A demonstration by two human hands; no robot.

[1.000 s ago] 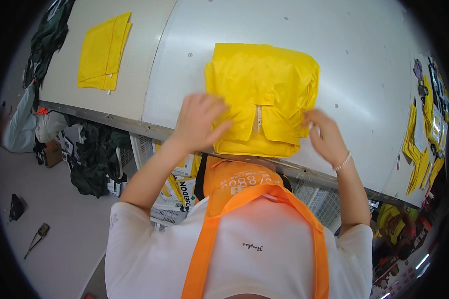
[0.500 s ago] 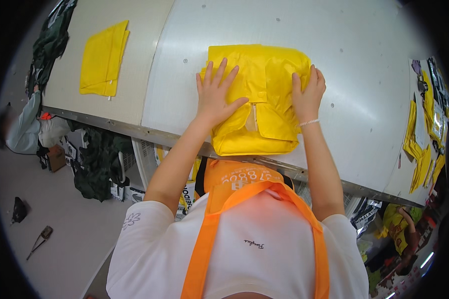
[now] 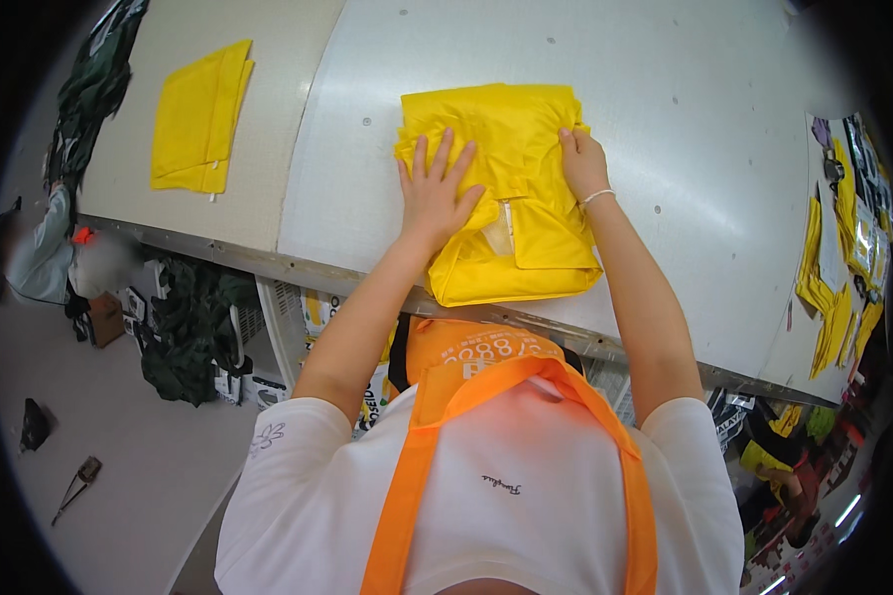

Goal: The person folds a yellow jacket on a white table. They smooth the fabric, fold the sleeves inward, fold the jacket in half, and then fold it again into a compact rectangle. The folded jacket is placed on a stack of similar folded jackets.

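Note:
A folded yellow raincoat (image 3: 519, 178) lies near the table's front edge, its cloth crumpled and a short zip showing near its lower middle. My left hand (image 3: 433, 200) rests flat on the left part of it, fingers spread. At the right edge my right hand (image 3: 584, 165) is closed, its fingers curled over the folded side and the thumb on top. Part of the cloth in the right hand is hidden by the fingers.
Another folded yellow piece (image 3: 193, 124) lies on the table's (image 3: 695, 258) left section. Yellow pieces and packets (image 3: 833, 258) sit at the right end. Dark green garments (image 3: 198, 317) hang below the front edge at left. A person (image 3: 45, 253) is at far left, another (image 3: 794, 486) at lower right.
My right hand has moved left, drawing the raincoat's right side inward, and its fingers have closed. The raincoat's upper part is narrower and more wrinkled. My left hand has stayed nearly in place.

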